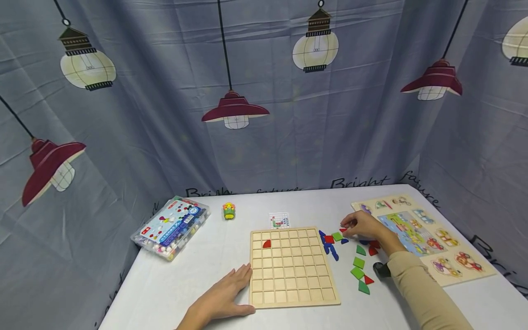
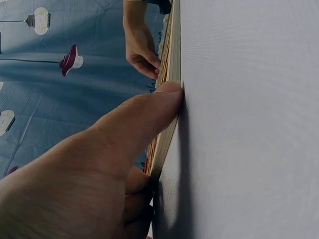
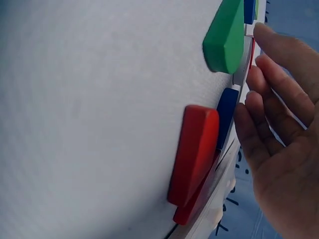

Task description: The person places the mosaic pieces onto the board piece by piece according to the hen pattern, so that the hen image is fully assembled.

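Note:
A wooden grid board lies on the white table, with a red quarter-circle piece in one of its upper-left cells. My left hand rests against the board's left edge, fingers extended; its thumb touches the board's side in the left wrist view. Right of the board, my right hand has thumb and fingertips close about a red piece. Around that hand lie green pieces, blue pieces and red pieces. A small printed pattern card sits behind the board.
A clear plastic box with a printed lid lies at the back left, near a small green-and-yellow toy figure. On the right is a wooden picture puzzle, partly behind my right forearm. A patterned curtain surrounds the table.

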A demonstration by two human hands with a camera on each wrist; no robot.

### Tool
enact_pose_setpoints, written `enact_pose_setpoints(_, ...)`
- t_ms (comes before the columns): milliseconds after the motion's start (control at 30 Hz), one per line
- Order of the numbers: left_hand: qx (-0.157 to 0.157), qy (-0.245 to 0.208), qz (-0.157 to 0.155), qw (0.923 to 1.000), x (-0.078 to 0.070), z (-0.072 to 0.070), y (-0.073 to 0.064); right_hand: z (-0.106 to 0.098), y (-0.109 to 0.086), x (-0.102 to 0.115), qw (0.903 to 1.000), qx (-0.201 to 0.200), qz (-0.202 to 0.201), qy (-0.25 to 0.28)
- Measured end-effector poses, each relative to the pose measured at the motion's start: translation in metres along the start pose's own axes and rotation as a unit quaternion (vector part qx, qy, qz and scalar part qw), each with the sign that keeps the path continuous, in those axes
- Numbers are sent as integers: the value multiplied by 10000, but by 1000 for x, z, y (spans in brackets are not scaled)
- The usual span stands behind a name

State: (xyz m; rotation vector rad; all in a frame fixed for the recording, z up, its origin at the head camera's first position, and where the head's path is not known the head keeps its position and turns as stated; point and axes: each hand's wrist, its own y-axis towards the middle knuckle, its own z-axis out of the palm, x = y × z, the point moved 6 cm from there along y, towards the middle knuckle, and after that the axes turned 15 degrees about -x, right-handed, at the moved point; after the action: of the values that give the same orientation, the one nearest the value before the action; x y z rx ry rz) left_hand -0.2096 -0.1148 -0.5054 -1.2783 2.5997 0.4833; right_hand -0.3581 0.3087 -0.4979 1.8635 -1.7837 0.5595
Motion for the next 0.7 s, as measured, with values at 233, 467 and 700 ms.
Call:
enact_pose_setpoints(233, 48, 3, -40, 10000, 1, 2, 1, -1, -2, 0, 9999, 23, -13, -98)
enact_pose_setpoints(467, 30, 31, -10, 10000, 0, 1, 1, -1, -3, 1, 10000, 36, 42, -72)
enact_pose_setpoints(700, 63, -17, -48, 10000, 1, 1, 1, -1, -3, 3, 9999, 37, -19, -154)
